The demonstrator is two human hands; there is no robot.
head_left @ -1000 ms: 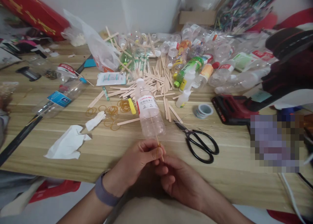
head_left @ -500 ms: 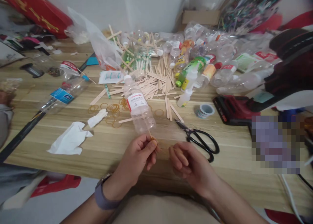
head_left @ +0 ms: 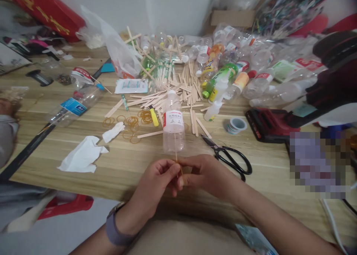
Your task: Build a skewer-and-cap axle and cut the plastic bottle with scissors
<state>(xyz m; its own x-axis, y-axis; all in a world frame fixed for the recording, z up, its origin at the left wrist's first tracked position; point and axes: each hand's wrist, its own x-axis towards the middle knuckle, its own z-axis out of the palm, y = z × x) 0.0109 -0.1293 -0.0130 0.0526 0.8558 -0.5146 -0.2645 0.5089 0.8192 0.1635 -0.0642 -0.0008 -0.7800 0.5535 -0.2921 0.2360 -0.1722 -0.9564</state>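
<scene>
Tan, 1 stick (head_left: 176, 155) near 1 bottle (head_left: 173, 125) occupies left hand's (head_left: 159, 180) grip; right hand's (head_left: 208, 174) unclear.

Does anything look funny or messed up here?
Yes. A thin stick seems to poke from the base of the clear bottle to the left hand, odd for a bottle. Beyond it, wooden sticks lie strewn every which way, like a spill.

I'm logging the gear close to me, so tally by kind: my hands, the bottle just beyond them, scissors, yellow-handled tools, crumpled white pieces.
Left hand, right hand: 2
Bottle just beyond them: 1
Scissors: 1 pair
Yellow-handled tool: 1
Crumpled white pieces: 2
Total: 7
</scene>
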